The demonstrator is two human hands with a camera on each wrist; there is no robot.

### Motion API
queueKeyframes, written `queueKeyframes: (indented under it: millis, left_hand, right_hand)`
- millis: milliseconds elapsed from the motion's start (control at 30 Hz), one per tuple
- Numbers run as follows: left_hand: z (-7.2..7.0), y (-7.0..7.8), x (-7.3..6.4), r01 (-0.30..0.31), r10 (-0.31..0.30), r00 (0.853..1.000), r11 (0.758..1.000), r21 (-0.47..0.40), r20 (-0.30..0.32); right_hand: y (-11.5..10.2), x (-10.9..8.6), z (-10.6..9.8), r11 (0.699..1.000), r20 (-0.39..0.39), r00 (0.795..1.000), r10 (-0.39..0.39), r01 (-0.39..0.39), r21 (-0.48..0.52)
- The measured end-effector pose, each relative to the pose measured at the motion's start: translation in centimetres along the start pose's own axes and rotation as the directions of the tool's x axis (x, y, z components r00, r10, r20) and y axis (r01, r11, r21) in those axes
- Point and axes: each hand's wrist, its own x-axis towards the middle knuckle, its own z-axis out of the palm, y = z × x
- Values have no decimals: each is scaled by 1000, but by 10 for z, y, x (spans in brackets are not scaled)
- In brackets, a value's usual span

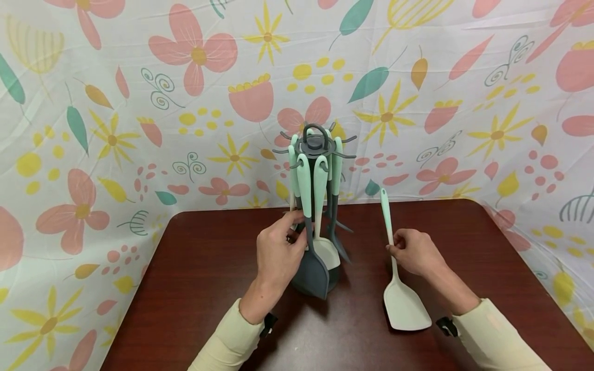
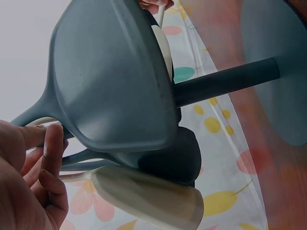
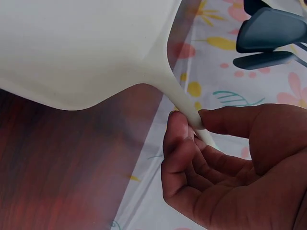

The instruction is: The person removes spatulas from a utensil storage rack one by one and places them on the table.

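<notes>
A utensil stand (image 1: 316, 145) with a dark ring of hooks carries several mint-handled kitchen utensils. My left hand (image 1: 280, 250) is at its left front, fingers curled at the shaft of a dark grey turner (image 1: 312, 268). In the left wrist view, the turner's broad blade (image 2: 110, 81) hides part of the stand's post, and the fingers (image 2: 53, 148) bend at its neck. To the right, my right hand (image 1: 415, 251) pinches the shaft of a cream-white turner (image 1: 405, 307) between thumb and fingers. Its blade points toward me, and its mint handle extends away above the hand.
Beside the dark turner hang a cream utensil (image 1: 327, 252) and a dark one (image 1: 341, 247). The stand's round base (image 2: 283, 96) rests on the brown table (image 1: 199, 288). A flower-patterned cloth (image 1: 185, 118) hangs behind the table and along its sides.
</notes>
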Motion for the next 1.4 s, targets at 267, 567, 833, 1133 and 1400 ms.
queueKeyframes:
  millis: [267, 567, 833, 1133, 1400]
  left_hand:
    - [0, -1, 0, 3, -3, 1000, 1000, 1, 0]
    - [0, 0, 0, 2, -2, 1000, 1000, -8, -5]
    - [0, -2, -1, 1, -1, 1000, 1000, -11, -2]
    - [0, -2, 0, -1, 1, 1000, 1000, -10, -4]
    - [0, -2, 0, -2, 2, 1000, 1000, -18, -2]
  right_hand:
    - [5, 3, 4, 1000, 33, 999, 19, -19, -18]
    - [11, 3, 8, 999, 60, 998, 32, -30, -32]
    - [16, 3, 12, 998, 75, 997, 32, -28, -58]
    - [17, 6, 19, 996, 82, 996, 45, -39, -77]
    - [16, 7, 20, 995, 102, 993, 58, -48, -92]
